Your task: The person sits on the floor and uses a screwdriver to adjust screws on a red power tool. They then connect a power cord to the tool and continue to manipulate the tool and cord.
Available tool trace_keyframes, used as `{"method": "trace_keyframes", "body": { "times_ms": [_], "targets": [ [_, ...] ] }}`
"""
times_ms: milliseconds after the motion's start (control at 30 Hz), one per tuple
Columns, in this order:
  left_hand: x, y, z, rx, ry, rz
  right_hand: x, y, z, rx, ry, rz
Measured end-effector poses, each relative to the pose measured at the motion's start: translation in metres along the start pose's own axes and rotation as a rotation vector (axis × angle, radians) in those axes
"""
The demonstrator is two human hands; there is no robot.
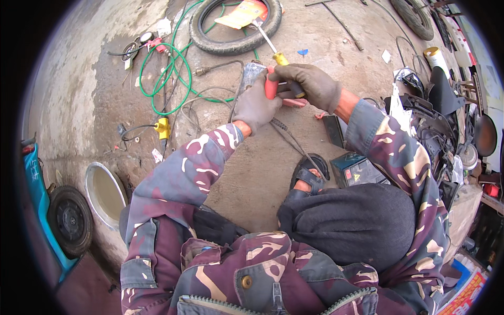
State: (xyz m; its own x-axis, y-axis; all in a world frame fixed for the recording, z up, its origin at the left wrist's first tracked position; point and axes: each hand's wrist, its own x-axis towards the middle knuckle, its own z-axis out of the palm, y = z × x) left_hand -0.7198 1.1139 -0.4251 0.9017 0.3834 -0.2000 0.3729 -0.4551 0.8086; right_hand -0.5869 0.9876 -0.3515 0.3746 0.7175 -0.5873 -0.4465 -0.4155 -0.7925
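In front of me both my hands wear grey-brown gloves and are close together. My left hand is closed round a red handle; what kind of tool it belongs to is partly hidden. My right hand grips a screwdriver with a yellow and black handle, its long metal shaft slanting up and away to the left. A greyish metal block shows just beyond my left hand. Under the hands lies another red piece, and a dark cable runs from there toward my foot.
A tyre with an orange packet lies ahead. Green hose and a yellow connector are at left, near a round basin. A dark box stands by my right foot; cables and black parts crowd the right.
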Motion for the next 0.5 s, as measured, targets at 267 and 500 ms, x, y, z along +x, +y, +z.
{"method": "trace_keyframes", "body": {
  "times_ms": [267,500],
  "targets": [
    [-0.006,0.027,0.007,-0.243,0.038,-0.02,-0.086,-0.008,-0.015,-0.084,0.354,-0.116],
    [-0.026,0.054,-0.003,-0.779,-0.1,0.065,-0.121,0.059,-0.041,0.127,0.733,-0.219]
  ]
}}
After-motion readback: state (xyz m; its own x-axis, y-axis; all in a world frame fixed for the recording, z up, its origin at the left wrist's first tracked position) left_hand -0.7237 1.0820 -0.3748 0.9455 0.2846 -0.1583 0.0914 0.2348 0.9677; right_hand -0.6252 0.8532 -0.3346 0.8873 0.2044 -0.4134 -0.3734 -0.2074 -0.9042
